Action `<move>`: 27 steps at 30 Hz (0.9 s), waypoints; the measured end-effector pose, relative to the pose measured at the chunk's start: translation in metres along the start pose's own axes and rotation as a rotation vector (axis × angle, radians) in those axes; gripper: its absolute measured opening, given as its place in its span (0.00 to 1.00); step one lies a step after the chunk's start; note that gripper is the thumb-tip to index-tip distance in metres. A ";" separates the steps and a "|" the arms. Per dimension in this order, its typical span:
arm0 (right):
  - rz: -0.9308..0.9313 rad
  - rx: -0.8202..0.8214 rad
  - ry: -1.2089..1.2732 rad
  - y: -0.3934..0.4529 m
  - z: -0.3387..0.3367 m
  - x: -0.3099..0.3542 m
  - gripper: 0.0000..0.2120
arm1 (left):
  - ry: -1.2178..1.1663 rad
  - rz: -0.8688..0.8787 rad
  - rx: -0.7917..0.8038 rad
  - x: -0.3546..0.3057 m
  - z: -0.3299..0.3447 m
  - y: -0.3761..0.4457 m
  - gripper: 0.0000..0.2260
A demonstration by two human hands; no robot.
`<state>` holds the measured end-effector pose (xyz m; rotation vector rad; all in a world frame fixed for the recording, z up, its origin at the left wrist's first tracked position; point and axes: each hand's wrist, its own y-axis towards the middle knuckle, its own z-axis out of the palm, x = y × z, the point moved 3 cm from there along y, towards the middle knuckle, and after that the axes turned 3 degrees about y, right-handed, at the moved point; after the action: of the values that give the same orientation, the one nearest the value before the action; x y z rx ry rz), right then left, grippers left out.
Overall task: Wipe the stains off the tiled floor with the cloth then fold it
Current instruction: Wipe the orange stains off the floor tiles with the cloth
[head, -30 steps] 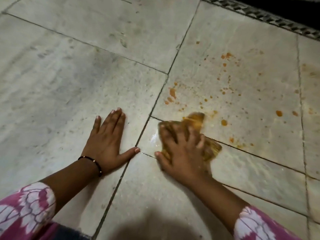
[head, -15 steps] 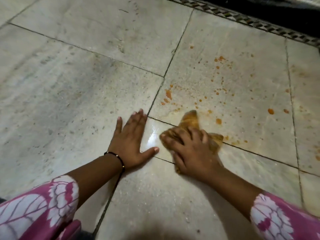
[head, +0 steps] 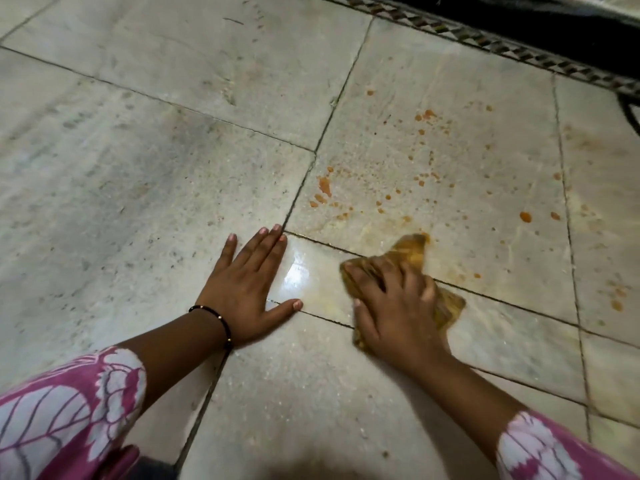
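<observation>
Step in hand: wiping, est. early-to-mid; folding not begun. R hand (head: pixel 398 306) presses the cloth (head: pixel 412 251) flat to the tiled floor (head: pixel 138 168), fingers spread and curled over it, palm down, so it pins the cloth rather than pinching it. Cloth sits across a grout line (head: pixel 502 301) near the middle of the floor area in view, approx. where four tiles meet; one corner pokes out toward the far edge, another bit shows at the R side of the hand. L hand (head: pixel 249 289) lies open and flat on the bare tile just beside it, fingers together, thumb out, holding nothing; reads as a brace for body weight. Thin dark bracelet (head: pixel 221 318) at L wrist; pink and white patterned sleeves (head: pixel 69 410) on both arms. Materials: tiles pale, marble-like, veined and speckled, semi-gloss; wet sheen w/ bright glare patch (head: pixel 298 275) between the hands. Cloth mustard-brown, crumpled, limp, looks damp and soiled. Stains (head: pixel 325 185): orange drops and fine spatter scattered over the tile beyond the cloth, toward the far R corner; a few larger blobs (head: pixel 525 216) nr that tile's R edge. Faint yellowish smear around the cloth. Next move, est.: push the cloth fwd over the spatter w/ firm downward pressure, several passes; risk of smearing since cloth is already loaded, so turn to a cleaner face.
</observation>
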<state>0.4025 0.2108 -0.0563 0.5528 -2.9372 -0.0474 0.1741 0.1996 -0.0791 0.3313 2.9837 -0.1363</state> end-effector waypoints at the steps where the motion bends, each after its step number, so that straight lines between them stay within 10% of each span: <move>1: -0.080 0.042 0.010 0.012 -0.001 -0.006 0.24 | 0.008 0.013 0.007 -0.001 0.000 0.000 0.41; 4: -0.152 0.107 -0.017 0.036 -0.006 -0.050 0.25 | 0.012 0.024 0.012 0.000 0.000 0.001 0.41; 10: 0.485 -0.080 -0.097 -0.022 -0.015 -0.083 0.25 | -0.141 0.061 -0.045 -0.026 -0.005 -0.006 0.40; 15: 0.117 0.018 -0.045 -0.006 -0.006 -0.046 0.24 | -0.007 0.346 0.008 -0.067 0.005 0.013 0.37; 27: 0.076 0.047 -0.018 -0.040 -0.022 -0.114 0.24 | -0.016 0.343 0.032 -0.061 0.010 0.015 0.37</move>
<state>0.5250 0.2144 -0.0533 0.4490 -2.9808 0.0262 0.2380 0.2005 -0.0810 0.8318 2.8567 -0.1476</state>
